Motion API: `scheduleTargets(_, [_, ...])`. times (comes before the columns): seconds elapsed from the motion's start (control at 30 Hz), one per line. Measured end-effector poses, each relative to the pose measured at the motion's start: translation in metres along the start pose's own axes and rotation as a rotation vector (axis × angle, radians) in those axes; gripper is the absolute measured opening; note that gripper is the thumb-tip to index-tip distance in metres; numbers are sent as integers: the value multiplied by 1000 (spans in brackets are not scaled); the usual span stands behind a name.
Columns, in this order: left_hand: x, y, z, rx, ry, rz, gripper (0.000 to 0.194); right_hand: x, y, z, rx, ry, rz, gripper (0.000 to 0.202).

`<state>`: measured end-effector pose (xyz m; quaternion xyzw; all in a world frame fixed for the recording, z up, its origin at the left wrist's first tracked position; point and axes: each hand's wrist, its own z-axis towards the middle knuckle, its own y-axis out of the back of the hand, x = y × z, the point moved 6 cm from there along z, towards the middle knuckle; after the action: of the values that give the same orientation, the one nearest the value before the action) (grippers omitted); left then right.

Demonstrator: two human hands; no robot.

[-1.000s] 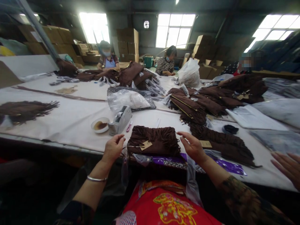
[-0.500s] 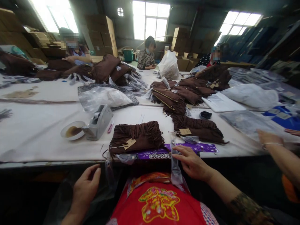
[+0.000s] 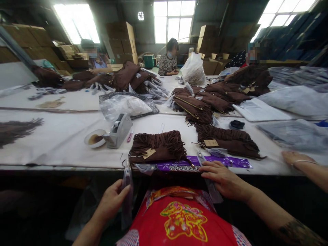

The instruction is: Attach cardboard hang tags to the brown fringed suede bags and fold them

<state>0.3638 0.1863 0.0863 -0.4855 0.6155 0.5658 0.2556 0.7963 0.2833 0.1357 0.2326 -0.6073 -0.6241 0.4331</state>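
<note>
My left hand (image 3: 112,196) is below the table edge, thumb and curled fingers closed at the side of a clear plastic-wrapped strap (image 3: 127,201) that hangs from a brown fringed clutch bag (image 3: 156,147). That bag lies flat near the edge, with a tan paper tag (image 3: 149,153) on it. My right hand (image 3: 225,179) rests its outstretched fingers over another plastic-wrapped strap (image 3: 214,193), which slants down over the edge. Behind it lies a second brown fringed clutch bag (image 3: 230,140), also tagged. A shiny purple strip (image 3: 235,161) runs partly beneath both bags.
Left of the bags stand a grey tape dispenser (image 3: 120,131), a small dish (image 3: 96,139) and a pink-handled tool (image 3: 130,136). Brown bags (image 3: 202,99) are heaped farther back. A co-worker's hand (image 3: 297,159) lies on the table at right. Other people sit across the table.
My left hand has moved right and up to the hanging strap. My right hand has pushed its strap rightward. The co-worker's hand has come down off the plastic bag. The view has turned slightly left.
</note>
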Motion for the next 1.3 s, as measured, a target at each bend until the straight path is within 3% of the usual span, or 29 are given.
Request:
scheduleTargets(0.13, [-27, -12, -5, 60, 121, -287, 46, -7, -9, -1, -8, 15, -31, 67])
scheduleTargets(0.23, [-51, -31, 9, 78, 132, -402, 51, -5, -14, 3, 17, 9, -77, 59])
scheduleTargets(0.37, [-68, -50, 42, 122, 2, -144, 48, -12, -1, 1, 37, -72, -124, 37])
scheduleTargets(0.5, [-69, -52, 63, 103, -158, 121, 42, -34, 19, -12, -60, -219, -182, 23])
scheduleTargets(0.6, [-69, -51, 59, 152, -187, 188, 39, -57, 25, -22, -139, -324, -310, 18])
scheduleTargets(0.77, [-73, -48, 31, 211, -239, 191, 33, -86, 24, -20, -254, -513, -495, 16])
scheduleTargets(0.87, [-64, -38, 20, 108, -309, 362, 28, -74, 20, 1, -285, -442, -491, 18])
scheduleTargets(0.97, [-56, -18, 13, -177, -419, 617, 22, -45, 13, 26, -332, -300, -368, 18])
scheduleTargets(1.03, [-57, -8, 9, -324, -522, 715, 29, -26, 6, 43, -336, -227, -261, 16])
scheduleTargets(1.13, [-67, -11, 11, -307, -730, 833, 48, -1, -9, 66, -298, -144, -155, 13])
scheduleTargets(1.23, [-78, -22, 19, -222, -913, 967, 31, 13, -16, 84, -277, -100, -77, 13])
scheduleTargets(1.3, [-84, -26, 27, -190, -966, 1029, 21, 15, -16, 93, -294, -99, -15, 13])
